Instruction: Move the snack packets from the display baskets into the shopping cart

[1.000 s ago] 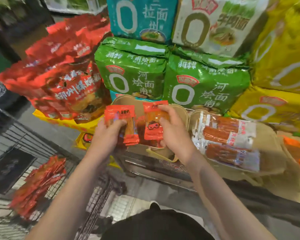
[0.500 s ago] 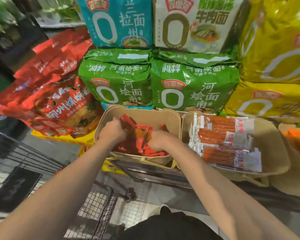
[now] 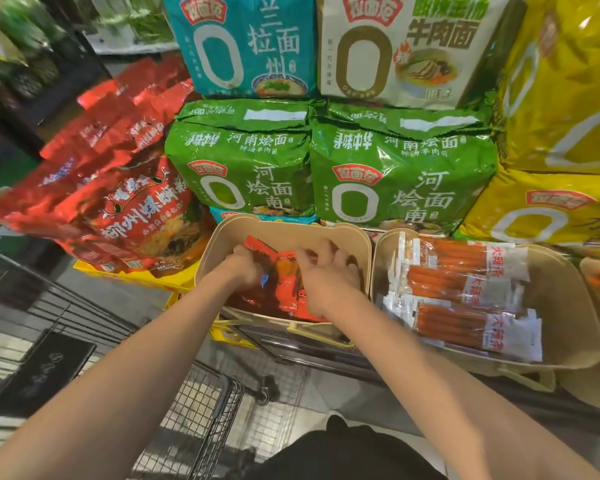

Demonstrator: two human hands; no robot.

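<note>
Both hands — left hand (image 3: pixel 245 268), right hand (image 3: pixel 329 275) — grasp red snack packets (image 3: pixel 288 282).

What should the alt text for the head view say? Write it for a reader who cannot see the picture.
Both hands, left hand and right hand, reach into a tan display basket of red snack packets. A second basket to the right holds sausage packs; a wire shopping cart stands below, noodle bags behind.
</note>
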